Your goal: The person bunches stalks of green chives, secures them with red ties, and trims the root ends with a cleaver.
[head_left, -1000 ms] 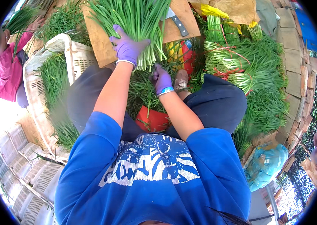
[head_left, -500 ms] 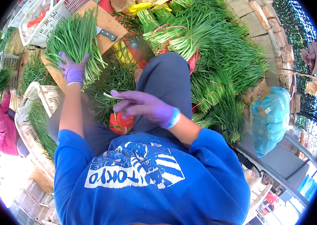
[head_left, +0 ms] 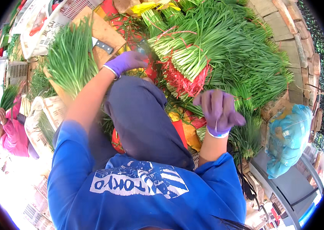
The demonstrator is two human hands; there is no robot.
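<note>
My left hand [head_left: 126,62], in a purple glove, reaches across beyond my knee with its fingers stretched out and nothing visible in them. My right hand [head_left: 220,112], gloved in purple too, hangs over the right side with its fingers apart. Just beyond it lies a bunch of red ties [head_left: 185,78] on the cut ends of the tied green leafy bundles [head_left: 223,46]. A loose sheaf of long green leaves [head_left: 72,57] rests on the wooden board [head_left: 114,30], untouched by either hand. Beside the sheaf, a knife with a black handle [head_left: 103,46] lies on the board.
White plastic crates [head_left: 49,109] stand at the left, and a person in pink [head_left: 14,134] handles greens beyond them. At the right, a blue plastic bag [head_left: 288,140] sits on a grey surface. Brick edging [head_left: 302,50] runs along the far right.
My left hand has left the sheaf and swung right past the board. My right hand has moved right; the pale stalk it held is out of sight. The view has shifted slightly.
</note>
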